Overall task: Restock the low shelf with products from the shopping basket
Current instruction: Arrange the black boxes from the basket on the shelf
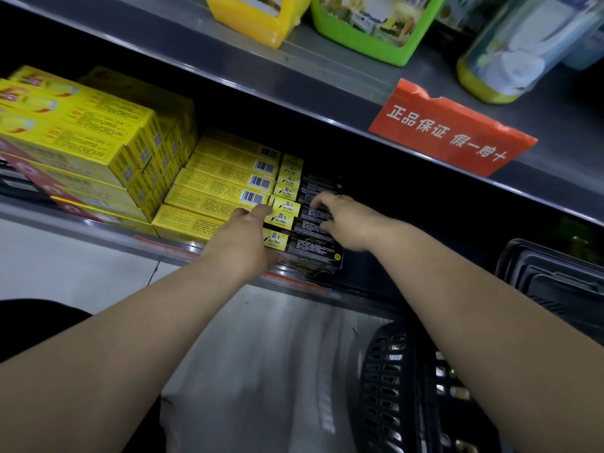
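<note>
On the low shelf (98, 238) lies a row of black-and-yellow boxes (307, 250) stacked flat, beside yellow boxes with barcodes (215, 184). My left hand (243, 238) reaches to the left end of the black-and-yellow boxes, with its fingers touching one box's yellow end. On top of the same boxes rests my right hand (343, 223), its fingers curled down on their black part. Whether either hand grips a box I cannot make out. The black shopping basket (392, 387) sits on the floor at the lower right, under my right forearm.
Taller stacks of yellow cartons (81, 132) fill the shelf's left part. The shelf above carries a red sign (451, 129), yellow and green containers (376, 24) and a bottle (510, 50). Dark shelf space lies right of the boxes. A black tray (555, 276) stands at the right.
</note>
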